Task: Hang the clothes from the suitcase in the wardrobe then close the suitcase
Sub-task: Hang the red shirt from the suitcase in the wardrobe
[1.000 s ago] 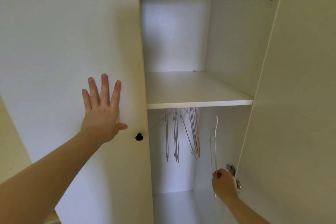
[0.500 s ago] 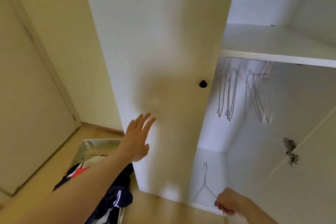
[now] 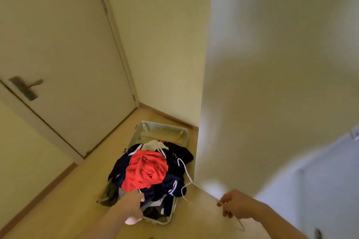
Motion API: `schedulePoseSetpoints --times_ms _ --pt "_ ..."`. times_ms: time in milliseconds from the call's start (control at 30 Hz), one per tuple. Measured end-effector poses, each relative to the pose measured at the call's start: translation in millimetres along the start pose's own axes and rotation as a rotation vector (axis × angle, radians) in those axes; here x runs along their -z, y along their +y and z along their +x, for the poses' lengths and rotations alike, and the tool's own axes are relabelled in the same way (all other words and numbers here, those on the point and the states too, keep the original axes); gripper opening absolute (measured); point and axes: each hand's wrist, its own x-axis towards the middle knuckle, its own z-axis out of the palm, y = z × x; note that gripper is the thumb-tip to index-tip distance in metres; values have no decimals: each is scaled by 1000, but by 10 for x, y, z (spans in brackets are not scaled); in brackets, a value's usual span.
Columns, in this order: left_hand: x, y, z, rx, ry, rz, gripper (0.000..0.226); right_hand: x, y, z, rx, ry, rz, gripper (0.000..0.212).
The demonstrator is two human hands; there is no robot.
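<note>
No readable writing anywhere in sight.

From where I stand, the dark garment at the far right of the pile in the suitcase bears a small pale mark, too blurred to make out as letters or a logo. The door, its handle plate and the wardrobe panel are all plain.

Left hand's fingertips hidden among clothes; wardrobe door blurred.
</note>
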Motion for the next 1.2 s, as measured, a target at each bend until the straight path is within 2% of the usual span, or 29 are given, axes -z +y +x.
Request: schedulePoseSetpoints --times_ms 67,200,300,400,533,733,867,933,1000,1033,1133,1167,1200 --pt "108 -218 212 -36 6 -41 53 -90 -318 218 4 1 40 34" --pt "248 -654 817 -93 29 -115 46 -373 -768 873 -40 70 149 30" --pt "241 -905 1322 -67 40 -150 43 -614 -868 1408 -65 135 280 28" --pt "104 -1120 1873 -32 29 -138 42 -761 -948 1818 -84 176 360 35" --pt "-245 -1292 2686 3 24 -152 44 -864 -927 2368 -44 133 465 47" --pt "-879 -1366 3964 64 108 -280 72 -1033 -550 3285 -85 51 387 29" --pt "-1234 -1329 4664 309 211 -460 73 -1196 -259 3860 -45 56 312 6" --pt "-1415 -1401 4988 429 193 -611 78 -1306 -104 4122 -23 94 302 16" --pt "-1578 -1464 5250 418 146 -681 102 -1429 66 4354 8 153 272 22" --pt "-1638 -1484 5317 390 175 -717 100 -1500 126 4431 32 177 243 22" --pt "-1657 -1527 5299 446 495 -851 43 -1656 262 4585 93 262 234 25" --pt "-1618 -1525 5256 464 590 -908 35 -1700 285 4583 103 292 236 23" --pt "-1602 -1575 5214 468 657 -969 36 -1759 315 4556 139 331 239 18"
